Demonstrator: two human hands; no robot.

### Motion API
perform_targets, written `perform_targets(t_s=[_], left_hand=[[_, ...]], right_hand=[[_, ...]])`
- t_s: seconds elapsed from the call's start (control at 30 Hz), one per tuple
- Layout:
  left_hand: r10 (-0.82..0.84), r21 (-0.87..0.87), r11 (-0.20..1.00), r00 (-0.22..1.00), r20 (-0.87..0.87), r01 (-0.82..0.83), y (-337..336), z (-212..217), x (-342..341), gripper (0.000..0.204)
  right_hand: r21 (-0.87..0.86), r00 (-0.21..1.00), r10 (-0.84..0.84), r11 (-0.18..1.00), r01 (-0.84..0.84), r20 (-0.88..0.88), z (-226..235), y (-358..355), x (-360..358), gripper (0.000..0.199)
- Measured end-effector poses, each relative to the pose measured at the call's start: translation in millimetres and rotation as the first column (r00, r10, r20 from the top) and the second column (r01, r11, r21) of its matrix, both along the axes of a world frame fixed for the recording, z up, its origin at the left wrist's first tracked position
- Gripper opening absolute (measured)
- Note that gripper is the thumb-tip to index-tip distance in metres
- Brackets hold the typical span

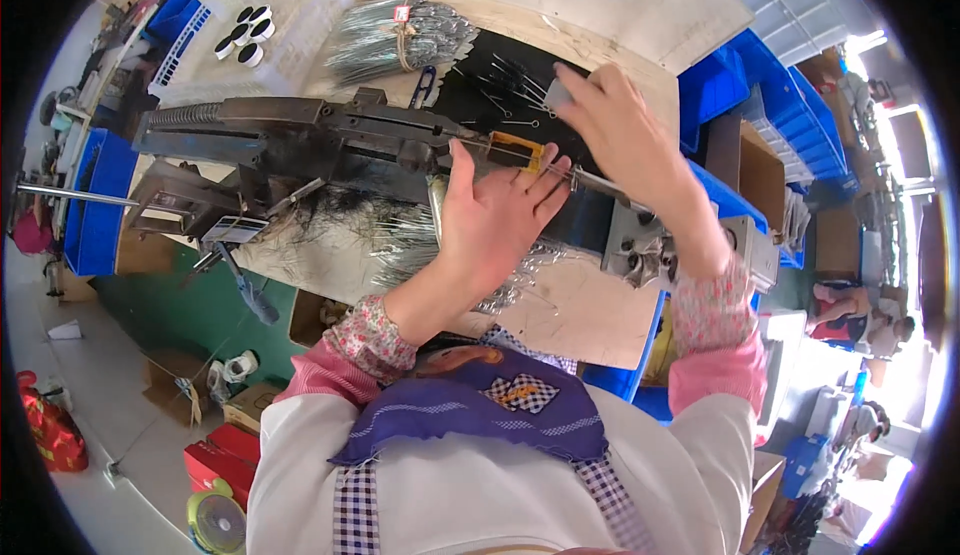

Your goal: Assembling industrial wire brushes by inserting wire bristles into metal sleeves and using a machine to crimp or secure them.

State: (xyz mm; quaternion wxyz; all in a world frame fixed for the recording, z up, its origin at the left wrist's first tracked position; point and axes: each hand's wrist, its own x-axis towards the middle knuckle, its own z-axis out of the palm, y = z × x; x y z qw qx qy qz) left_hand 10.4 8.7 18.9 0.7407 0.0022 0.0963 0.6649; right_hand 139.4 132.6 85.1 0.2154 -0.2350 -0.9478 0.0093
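A long dark metal machine (350, 135) with a spring at its left end lies across the workbench. My left hand (495, 215) is open, its fingers stretched out flat by the yellow-edged frame (517, 151) at the machine's right end. A thin metal rod (598, 184) runs on from there to the right. My right hand (625, 130) is raised above the black mat, fingers bent around a small pale grey piece (557, 96) whose kind I cannot make out. Several thin wire pins with looped ends (505, 105) lie on the mat below it.
A bundle of wire pins (405, 40) lies at the back, beside a white plastic basket (290, 50) with black-topped white rolls. More loose wires (405, 245) lie near my left wrist. A metal block with knobs (640, 245) stands at right, with blue bins (715, 90) beyond.
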Motion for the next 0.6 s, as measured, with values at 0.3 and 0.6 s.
perform_targets(t_s=[0.3, 0.6], left_hand=[[0.024, 0.02, 1.0, 1.0, -0.004, -0.024, -2, -1, -7, 0.082], [0.143, 0.035, 0.99, 0.955, -0.261, -0.138, -12, 9, -22, 0.075]], right_hand=[[-0.432, 0.977, -0.031, 0.9, -0.065, -0.21, -6, -11, -15, 0.012], [-0.188, 0.986, 0.096, 0.975, -0.121, -0.137, -12, -15, -36, 0.011]])
